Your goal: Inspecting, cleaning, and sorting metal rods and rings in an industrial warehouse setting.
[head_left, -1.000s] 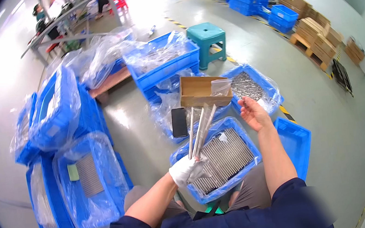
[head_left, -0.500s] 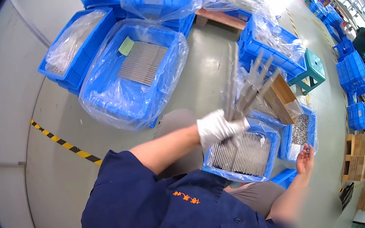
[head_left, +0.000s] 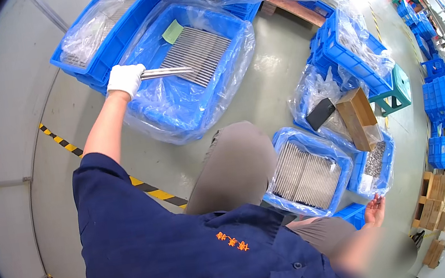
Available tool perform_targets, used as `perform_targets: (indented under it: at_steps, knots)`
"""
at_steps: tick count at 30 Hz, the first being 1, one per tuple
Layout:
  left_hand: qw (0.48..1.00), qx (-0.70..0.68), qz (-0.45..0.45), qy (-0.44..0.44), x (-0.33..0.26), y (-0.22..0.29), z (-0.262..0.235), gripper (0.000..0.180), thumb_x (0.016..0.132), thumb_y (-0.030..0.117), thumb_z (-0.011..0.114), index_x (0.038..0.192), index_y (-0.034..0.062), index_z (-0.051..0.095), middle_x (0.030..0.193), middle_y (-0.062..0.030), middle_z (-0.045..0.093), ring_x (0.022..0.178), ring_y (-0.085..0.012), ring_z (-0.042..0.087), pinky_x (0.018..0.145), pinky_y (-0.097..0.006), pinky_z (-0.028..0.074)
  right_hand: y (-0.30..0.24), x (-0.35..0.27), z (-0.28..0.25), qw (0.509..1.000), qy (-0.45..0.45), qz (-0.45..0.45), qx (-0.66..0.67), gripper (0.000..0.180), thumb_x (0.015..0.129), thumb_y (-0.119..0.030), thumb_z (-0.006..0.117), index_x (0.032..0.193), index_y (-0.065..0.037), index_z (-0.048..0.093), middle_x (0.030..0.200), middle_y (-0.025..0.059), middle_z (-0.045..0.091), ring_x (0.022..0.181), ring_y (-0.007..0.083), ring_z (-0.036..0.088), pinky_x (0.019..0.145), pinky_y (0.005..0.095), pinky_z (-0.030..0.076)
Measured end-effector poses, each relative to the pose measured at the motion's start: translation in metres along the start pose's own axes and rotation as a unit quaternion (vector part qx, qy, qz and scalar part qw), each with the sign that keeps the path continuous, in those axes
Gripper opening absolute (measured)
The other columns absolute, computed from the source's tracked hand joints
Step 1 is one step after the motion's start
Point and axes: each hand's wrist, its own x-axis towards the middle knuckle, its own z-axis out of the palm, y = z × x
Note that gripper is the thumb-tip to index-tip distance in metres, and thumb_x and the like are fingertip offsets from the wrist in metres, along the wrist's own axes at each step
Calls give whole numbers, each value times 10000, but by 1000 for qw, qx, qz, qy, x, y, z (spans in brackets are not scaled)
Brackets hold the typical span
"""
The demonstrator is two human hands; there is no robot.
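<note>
My left hand [head_left: 126,79], in a white glove, is closed round a few slim metal rods [head_left: 167,72]. They point right, over the lined blue crate [head_left: 164,110] where rows of similar rods [head_left: 196,54] lie beside a green paper slip [head_left: 172,32]. My right hand [head_left: 375,212] is bare, palm up with fingers curled, next to a lined blue crate [head_left: 366,181] of small metal parts [head_left: 374,160]. What its fingertips hold is too small to make out. Before my knees, another lined crate [head_left: 323,211] carries close rows of metal rods [head_left: 306,177].
An open cardboard box [head_left: 357,120] and a dark flat piece [head_left: 320,114] rest above the small-parts crate. Stacked blue crates [head_left: 103,56] stand far left. A green stool [head_left: 396,93], wooden pallets [head_left: 436,194] and floor tape [head_left: 156,192] are around. People work at the far right.
My left hand has swung left with rods, from above the crate before my knees to the far-left lined crate. My right hand stays beside the small-parts crate.
</note>
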Motion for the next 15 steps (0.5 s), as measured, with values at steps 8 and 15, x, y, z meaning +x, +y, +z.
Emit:
perform_targets:
  at_steps: [8,15]
  knots:
    - [975,-19,215,-50,35,12,44,77,687,149,500,693,157,576,647,-75,588,632,-254,583,566,-375,430,4,-4,-6,997,75,4,-33,176,779,-243,597,867,-95,560,870,49,607,616,95,549,522,201,469]
    - [963,-69,135,-223,46,52,76,171,715,148,493,859,160,585,831,-87,607,822,-246,577,749,-366,413,3,-8,-14,994,92,3,-59,184,776,-246,603,852,-84,559,839,35,606,616,80,548,518,190,465]
